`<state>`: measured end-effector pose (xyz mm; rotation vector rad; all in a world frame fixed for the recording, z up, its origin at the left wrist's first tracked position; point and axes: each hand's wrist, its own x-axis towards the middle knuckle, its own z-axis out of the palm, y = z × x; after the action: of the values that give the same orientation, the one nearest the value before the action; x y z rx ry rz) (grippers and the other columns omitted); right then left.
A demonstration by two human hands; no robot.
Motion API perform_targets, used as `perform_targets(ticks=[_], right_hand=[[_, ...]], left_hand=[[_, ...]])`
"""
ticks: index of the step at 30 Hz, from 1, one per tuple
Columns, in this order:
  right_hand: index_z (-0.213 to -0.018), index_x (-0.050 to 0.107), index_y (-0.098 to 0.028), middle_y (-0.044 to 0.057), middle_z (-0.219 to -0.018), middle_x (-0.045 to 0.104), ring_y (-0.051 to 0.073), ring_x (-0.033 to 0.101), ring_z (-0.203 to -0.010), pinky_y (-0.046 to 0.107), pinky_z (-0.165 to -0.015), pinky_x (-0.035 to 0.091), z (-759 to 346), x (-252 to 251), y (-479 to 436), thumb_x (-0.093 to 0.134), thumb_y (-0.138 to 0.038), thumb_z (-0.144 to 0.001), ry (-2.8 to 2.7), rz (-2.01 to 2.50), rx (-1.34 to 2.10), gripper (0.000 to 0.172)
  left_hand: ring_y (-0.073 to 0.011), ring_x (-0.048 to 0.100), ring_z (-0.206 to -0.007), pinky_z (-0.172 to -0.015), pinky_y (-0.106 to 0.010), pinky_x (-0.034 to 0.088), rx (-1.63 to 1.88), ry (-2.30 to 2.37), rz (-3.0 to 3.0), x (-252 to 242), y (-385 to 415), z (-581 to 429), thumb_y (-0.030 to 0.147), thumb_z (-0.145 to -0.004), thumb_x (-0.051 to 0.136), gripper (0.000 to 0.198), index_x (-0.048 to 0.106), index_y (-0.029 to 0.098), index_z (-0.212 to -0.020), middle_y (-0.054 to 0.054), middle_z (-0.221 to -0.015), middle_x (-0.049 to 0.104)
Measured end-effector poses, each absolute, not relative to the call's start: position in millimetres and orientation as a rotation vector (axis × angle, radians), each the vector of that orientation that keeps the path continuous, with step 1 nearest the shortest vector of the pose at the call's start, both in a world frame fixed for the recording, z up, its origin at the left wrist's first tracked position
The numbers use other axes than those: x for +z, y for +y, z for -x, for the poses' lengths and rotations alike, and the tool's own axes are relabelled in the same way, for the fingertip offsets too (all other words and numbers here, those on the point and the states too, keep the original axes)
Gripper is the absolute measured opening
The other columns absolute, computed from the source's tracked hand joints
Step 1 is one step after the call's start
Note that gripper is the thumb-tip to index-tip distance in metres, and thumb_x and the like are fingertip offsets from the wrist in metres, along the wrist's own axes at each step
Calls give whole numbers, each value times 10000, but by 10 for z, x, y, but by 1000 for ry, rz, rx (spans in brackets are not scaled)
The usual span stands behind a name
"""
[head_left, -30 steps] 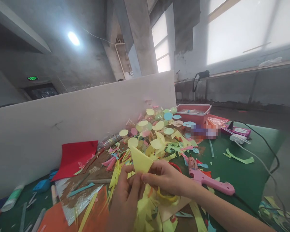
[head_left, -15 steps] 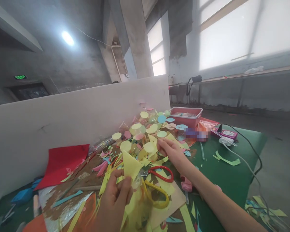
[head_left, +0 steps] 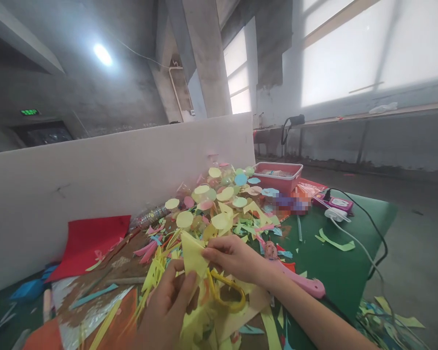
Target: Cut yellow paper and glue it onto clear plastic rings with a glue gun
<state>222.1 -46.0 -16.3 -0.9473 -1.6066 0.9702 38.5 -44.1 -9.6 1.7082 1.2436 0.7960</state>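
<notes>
A folded piece of yellow paper (head_left: pixel 192 253) stands upright between my two hands. My left hand (head_left: pixel 177 291) pinches its lower edge between thumb and fingers. At its right edge, my right hand (head_left: pixel 231 255) closes thumb and fingertips on the same paper. Just below the right hand lies a pair of scissors with a yellow handle (head_left: pixel 231 299); its other handle and blades are hidden. Loose yellow paper (head_left: pixel 200 323) lies under both hands. Beneath my right forearm shows a pink-handled tool (head_left: pixel 306 283) with a cord, probably a glue gun.
Clear cups topped with coloured paper discs (head_left: pixel 204 197) crowd the back, before a white board (head_left: pixel 113 170). A pink basket (head_left: pixel 281 182) stands behind at right. Red paper (head_left: pixel 91 243) lies left; a white plug and cable (head_left: pixel 336 215) cross the green table (head_left: pixel 324 267). Scraps are scattered around.
My right hand has come left and down from the paper pile to the folded yellow paper, taking hold of its right edge. My left hand keeps its pinch.
</notes>
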Motion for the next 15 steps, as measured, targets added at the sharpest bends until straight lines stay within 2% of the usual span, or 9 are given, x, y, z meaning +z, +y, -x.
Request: perform_targets(ticks=[6,12,15], right_hand=[[-640,468,-185,-56,-566,443,78,389,-531,203,-509,315,-2193,-155,-504,488,-402,-924,-1654,974,946,358],[-628,483,-181,-51,-567,477,72,402,-514,200,-497,317,-2193,-129,-516,492,-394,-915,-1633,996,984,357],[-624,486,-185,-56,-555,470,71,390,-497,202,-484,309,-2189,-129,-510,497,-409,-908,-1619,992,974,362]], left_hand=[[-117,389,-442,-373,-200,301,856,1311,-1646,-76,-481,-372,704,-705,575,470,508,252,-816,73,-520,446],[-146,502,-559,-488,-221,442,951,1296,-1781,-14,-463,-375,635,-695,634,414,579,230,-760,32,-627,542],[-160,513,-587,-478,-221,436,1014,1364,-1842,-13,-420,-362,629,-666,660,412,601,227,-735,19,-652,557]])
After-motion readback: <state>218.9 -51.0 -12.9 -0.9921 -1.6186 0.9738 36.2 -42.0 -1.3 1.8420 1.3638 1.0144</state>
